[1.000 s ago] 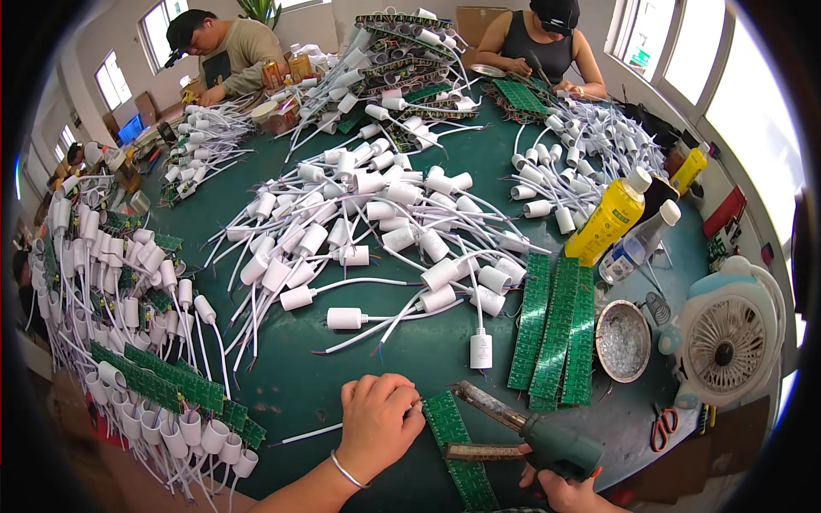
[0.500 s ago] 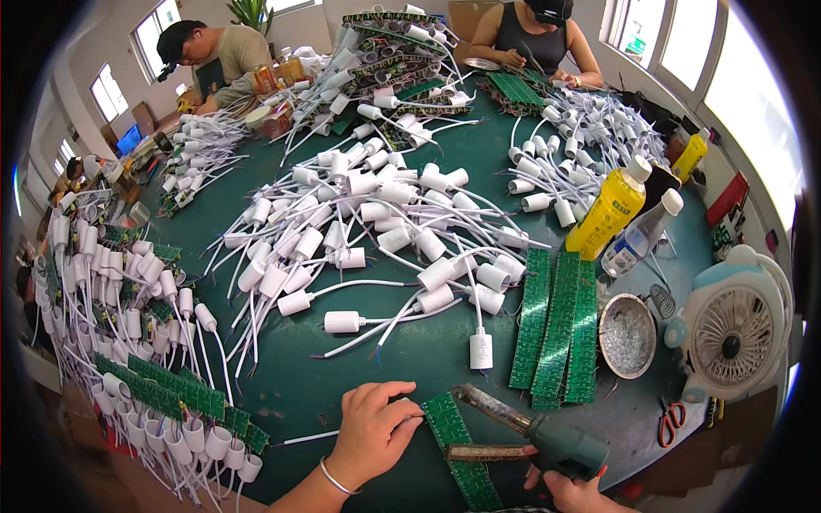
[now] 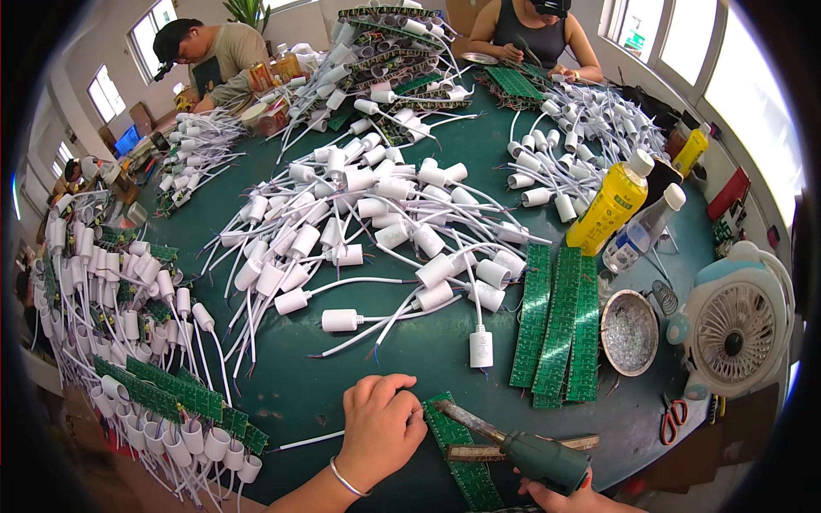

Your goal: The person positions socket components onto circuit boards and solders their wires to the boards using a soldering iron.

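Strong daylight enters from the windows (image 3: 687,43) on the right — their panes blown out to near white — and lays a pale sheen over the right part of the tabletop (image 3: 629,425) and a glint on the green circuit boards (image 3: 560,312). The left hand (image 3: 383,427) and dark green tool (image 3: 540,460) look reasonably sharp; the far left background softens, and fisheye curvature ends in black corners.

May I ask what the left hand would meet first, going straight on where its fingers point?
Probably the narrow green circuit board just right of the left hand, though depth is unclear.
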Demonstrator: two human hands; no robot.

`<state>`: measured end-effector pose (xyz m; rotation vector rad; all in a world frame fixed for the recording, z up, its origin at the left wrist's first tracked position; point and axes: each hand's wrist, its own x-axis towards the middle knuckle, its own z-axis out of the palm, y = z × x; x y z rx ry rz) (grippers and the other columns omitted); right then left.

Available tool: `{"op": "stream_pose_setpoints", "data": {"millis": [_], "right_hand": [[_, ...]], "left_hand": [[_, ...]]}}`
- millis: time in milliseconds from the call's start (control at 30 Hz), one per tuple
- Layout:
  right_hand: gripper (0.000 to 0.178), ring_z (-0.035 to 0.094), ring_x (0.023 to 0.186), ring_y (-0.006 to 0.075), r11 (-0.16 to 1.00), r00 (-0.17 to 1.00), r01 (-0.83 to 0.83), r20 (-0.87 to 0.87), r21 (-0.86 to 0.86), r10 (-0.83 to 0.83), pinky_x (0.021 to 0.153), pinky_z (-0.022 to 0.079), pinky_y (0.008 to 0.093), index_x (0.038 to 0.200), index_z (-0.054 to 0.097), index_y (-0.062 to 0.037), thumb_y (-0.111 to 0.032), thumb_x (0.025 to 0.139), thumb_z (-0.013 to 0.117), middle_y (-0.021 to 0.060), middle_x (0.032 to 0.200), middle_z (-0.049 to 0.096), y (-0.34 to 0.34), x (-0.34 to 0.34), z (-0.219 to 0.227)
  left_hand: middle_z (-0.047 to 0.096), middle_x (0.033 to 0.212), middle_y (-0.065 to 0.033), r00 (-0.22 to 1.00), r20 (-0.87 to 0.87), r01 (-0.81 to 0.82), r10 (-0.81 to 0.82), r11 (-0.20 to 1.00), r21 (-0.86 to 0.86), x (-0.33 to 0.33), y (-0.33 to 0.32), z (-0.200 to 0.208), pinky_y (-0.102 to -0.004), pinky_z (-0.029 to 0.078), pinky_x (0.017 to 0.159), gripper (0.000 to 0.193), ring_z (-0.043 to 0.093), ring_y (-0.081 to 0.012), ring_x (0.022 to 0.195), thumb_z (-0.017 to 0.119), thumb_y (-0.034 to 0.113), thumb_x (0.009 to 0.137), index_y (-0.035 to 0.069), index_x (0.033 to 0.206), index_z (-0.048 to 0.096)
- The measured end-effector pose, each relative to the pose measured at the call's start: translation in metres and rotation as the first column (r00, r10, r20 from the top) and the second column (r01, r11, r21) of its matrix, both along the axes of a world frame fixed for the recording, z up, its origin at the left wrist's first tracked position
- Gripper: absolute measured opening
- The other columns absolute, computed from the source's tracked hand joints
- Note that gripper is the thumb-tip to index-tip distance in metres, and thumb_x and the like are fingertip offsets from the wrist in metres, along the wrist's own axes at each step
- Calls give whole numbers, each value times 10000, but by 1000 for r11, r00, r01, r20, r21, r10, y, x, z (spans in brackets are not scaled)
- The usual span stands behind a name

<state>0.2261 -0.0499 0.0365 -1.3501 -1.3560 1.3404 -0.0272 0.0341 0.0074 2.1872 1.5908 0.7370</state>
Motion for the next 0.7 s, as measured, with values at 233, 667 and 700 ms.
{"op": "stream_pose_setpoints", "data": {"millis": [233,667,700], "right_hand": [[325,589,633,131,1000,1000,-13,-2,-10,13,594,487,288,1124,584,35,-120,843,633,60,780,616,2,-4,4],[275,594,632,154,994,997,-27,79,105,19,590,488,297,1089,602,19,-72,830,616,76,806,626,2,-1,3],[270,596,635,156,994,998,5,62,109,-12,588,486,297,1089,604,15,-76,835,610,76,805,630,-3,5,-4]], "left_hand": [[585,1070,-38,1000,22,-6,5,1000,16,0,1,-5,-411,322,866,114,475,-276,1004,640,69,664,109,746,571],[583,1048,-17,1000,-22,-19,20,999,51,2,2,-5,-412,315,860,108,479,-253,994,643,82,660,106,724,559],[579,1035,-10,999,-27,-17,19,998,59,3,2,-4,-413,320,852,105,480,-240,987,645,91,663,103,711,553]]}}
